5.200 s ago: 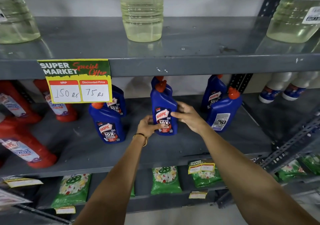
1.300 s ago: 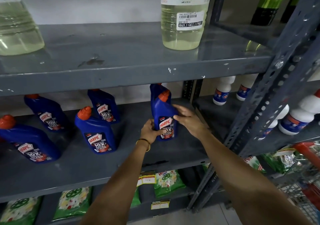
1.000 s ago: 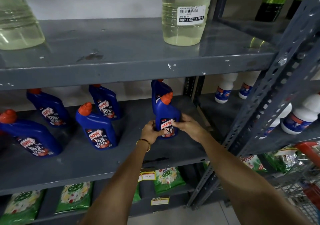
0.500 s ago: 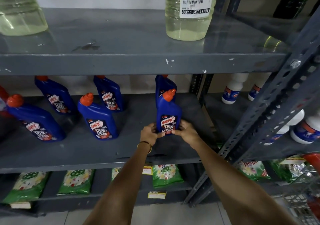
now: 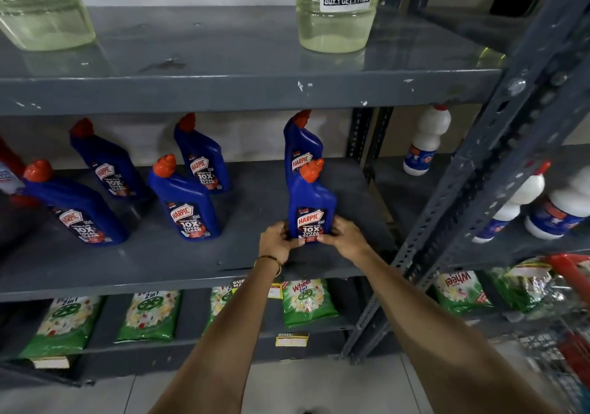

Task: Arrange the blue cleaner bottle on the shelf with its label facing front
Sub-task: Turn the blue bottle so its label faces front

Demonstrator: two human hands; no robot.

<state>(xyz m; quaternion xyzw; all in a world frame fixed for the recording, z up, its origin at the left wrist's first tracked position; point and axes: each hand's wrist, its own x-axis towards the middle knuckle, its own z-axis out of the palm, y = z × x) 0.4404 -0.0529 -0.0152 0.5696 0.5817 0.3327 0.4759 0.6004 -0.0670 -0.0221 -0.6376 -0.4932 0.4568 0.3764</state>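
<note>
A blue cleaner bottle (image 5: 311, 203) with an orange cap stands upright near the right end of the grey middle shelf (image 5: 178, 263), its label facing me. My left hand (image 5: 278, 242) grips its lower left side and my right hand (image 5: 346, 234) grips its lower right side, thumbs on the label's bottom edge. A second blue bottle (image 5: 300, 140) stands directly behind it, partly hidden.
Several more blue bottles (image 5: 184, 201) stand to the left on the same shelf. Clear bleach bottles (image 5: 335, 8) sit on the shelf above, green detergent packs (image 5: 308, 298) below. A grey upright post (image 5: 498, 145) and white bottles (image 5: 426, 139) are at the right, with a red cart (image 5: 571, 279).
Both hands have slid down from the bottle's middle to its base, and the bottle now stands squarely with its label forward. My view has dropped slightly and moved closer.
</note>
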